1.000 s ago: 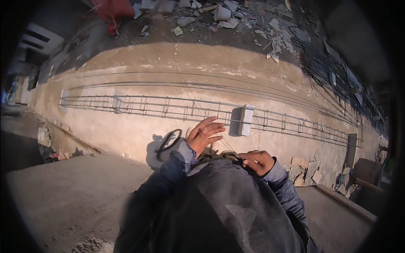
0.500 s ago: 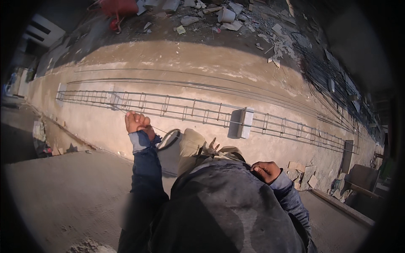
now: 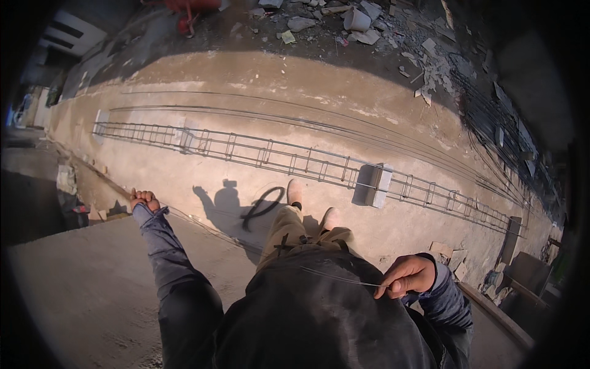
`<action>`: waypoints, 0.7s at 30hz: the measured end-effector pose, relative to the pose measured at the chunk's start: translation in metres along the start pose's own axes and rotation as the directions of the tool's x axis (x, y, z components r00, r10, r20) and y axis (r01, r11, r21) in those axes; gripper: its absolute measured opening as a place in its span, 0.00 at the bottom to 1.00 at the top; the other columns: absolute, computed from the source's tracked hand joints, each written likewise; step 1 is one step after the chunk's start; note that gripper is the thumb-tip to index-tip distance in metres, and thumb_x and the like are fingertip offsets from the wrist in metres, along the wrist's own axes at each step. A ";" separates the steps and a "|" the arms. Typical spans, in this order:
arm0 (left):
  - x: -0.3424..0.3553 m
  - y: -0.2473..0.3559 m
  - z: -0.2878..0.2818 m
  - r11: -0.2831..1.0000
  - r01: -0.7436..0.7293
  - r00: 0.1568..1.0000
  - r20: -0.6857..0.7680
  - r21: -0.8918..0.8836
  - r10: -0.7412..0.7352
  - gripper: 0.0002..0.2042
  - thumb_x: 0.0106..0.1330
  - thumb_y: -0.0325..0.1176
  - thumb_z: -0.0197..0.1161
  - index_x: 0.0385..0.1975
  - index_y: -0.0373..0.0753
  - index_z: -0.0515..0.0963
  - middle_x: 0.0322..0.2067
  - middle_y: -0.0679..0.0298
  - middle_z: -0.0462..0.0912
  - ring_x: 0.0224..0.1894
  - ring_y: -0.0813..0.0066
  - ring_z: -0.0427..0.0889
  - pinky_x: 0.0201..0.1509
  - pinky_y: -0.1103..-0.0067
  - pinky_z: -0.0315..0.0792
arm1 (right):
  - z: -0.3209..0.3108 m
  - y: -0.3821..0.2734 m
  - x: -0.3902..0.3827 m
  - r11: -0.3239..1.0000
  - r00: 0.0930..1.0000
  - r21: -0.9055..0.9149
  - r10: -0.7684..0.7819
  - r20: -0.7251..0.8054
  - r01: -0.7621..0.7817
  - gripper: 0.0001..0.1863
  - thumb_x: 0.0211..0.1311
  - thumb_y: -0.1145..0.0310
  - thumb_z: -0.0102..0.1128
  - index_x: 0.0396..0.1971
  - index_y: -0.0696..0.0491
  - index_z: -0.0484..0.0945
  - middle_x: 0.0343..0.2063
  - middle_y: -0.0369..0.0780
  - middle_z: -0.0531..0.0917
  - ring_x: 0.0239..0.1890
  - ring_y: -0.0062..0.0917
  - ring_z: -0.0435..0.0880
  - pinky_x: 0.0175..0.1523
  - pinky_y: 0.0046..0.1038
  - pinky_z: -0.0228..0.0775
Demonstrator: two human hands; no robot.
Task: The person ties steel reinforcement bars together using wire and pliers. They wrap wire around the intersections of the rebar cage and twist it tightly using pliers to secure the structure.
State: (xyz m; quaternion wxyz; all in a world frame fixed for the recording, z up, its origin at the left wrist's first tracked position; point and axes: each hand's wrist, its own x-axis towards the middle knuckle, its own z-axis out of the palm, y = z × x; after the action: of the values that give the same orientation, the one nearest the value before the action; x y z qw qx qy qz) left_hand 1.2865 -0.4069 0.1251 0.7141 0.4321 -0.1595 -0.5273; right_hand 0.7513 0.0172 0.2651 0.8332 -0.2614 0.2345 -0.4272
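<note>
Thin wire (image 3: 341,278) runs across the front of my dark clothing into my right hand (image 3: 407,275), whose thumb and fingers pinch it. Out to the left, my left hand (image 3: 145,200) is raised with its fingers curled closed. Thin wire strands (image 3: 209,230) slope from beside that hand down to the right toward my body. Whether these are the same wires as in my right hand cannot be made out. Beyond my feet lies a long rebar cage (image 3: 289,163) with several stirrups, propped on a pale block (image 3: 379,186) and other supports. Neither hand touches the cage.
Long loose bars (image 3: 258,120) lie behind the cage. Rubble (image 3: 369,24), a white bucket (image 3: 356,19) and a red wheelbarrow (image 3: 192,5) are farther back. Dark bars (image 3: 491,117) are heaped at right. A dark loop mark or cord (image 3: 263,208) is beside my shoes (image 3: 296,192).
My left hand has moved left and away from the cage. My right hand has come up from my lap, with wire now visible in its fingers. The view has shifted, showing my shoes.
</note>
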 end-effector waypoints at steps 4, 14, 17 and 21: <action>0.073 0.041 0.000 0.995 0.062 0.996 0.068 -0.077 -0.057 0.07 0.63 0.30 0.43 0.38 0.38 0.66 0.14 0.72 0.55 0.12 0.82 0.50 0.11 0.84 0.50 | -0.043 0.003 0.060 0.471 0.934 -0.822 0.305 -0.187 -0.319 0.10 0.60 0.70 0.46 0.39 0.51 0.75 0.29 0.39 0.80 0.33 0.32 0.80 0.38 0.28 0.69; 0.173 0.075 0.002 0.995 0.101 0.964 0.246 0.012 -0.101 0.08 0.63 0.28 0.46 0.22 0.40 0.61 0.15 0.71 0.56 0.14 0.81 0.54 0.16 0.85 0.56 | -0.041 -0.008 0.099 0.974 0.984 -0.195 -0.086 0.156 0.116 0.13 0.60 0.69 0.50 0.38 0.62 0.75 0.24 0.41 0.77 0.22 0.23 0.71 0.28 0.23 0.62; 0.187 0.064 0.015 0.986 0.141 0.959 0.234 0.092 -0.159 0.06 0.63 0.28 0.46 0.23 0.40 0.62 0.15 0.71 0.57 0.15 0.81 0.56 0.17 0.85 0.59 | -0.026 -0.008 0.105 0.696 0.915 -0.614 0.385 -0.119 -0.373 0.13 0.60 0.65 0.49 0.39 0.56 0.76 0.36 0.40 0.81 0.40 0.25 0.78 0.44 0.22 0.66; 0.162 0.030 0.074 0.962 0.156 0.959 0.197 0.225 -0.202 0.04 0.63 0.29 0.46 0.26 0.39 0.64 0.16 0.71 0.57 0.15 0.81 0.56 0.17 0.85 0.59 | -0.034 0.015 0.104 0.232 0.587 -0.726 -0.456 -0.669 -0.648 0.11 0.61 0.67 0.47 0.33 0.57 0.76 0.25 0.41 0.80 0.26 0.28 0.78 0.34 0.26 0.68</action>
State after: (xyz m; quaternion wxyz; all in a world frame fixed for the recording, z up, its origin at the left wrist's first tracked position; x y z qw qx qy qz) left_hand 1.3178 -0.5823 0.1541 0.5924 0.4565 -0.2508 -0.6146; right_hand 0.7935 -0.0700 0.2128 0.3026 -0.4719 0.8069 -0.1862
